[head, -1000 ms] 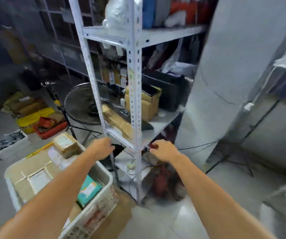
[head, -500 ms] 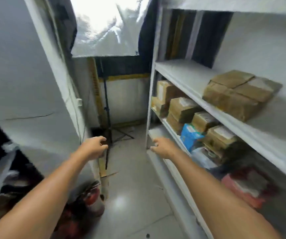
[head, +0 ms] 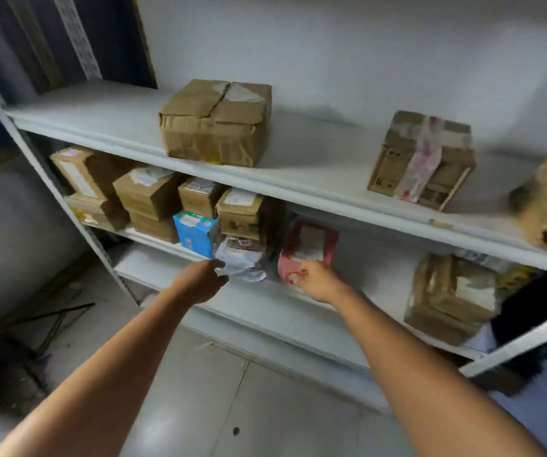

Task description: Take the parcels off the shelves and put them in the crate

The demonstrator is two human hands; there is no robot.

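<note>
At the shelf [head: 374, 282], left hand [head: 199, 282] touches white parcel [head: 244, 263], right hand [head: 318, 282] red parcel [head: 310, 247].

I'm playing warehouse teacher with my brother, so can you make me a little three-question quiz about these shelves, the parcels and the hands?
1. True or false: the blue box stands on the shelf under the top shelf.
2. Which parcel is the right hand at? A a green parcel; B the red parcel; C the blue box.
3. Fill in: the box with red and white tape stands on the ___ shelf.
Key: 1 true; 2 B; 3 top.
</note>
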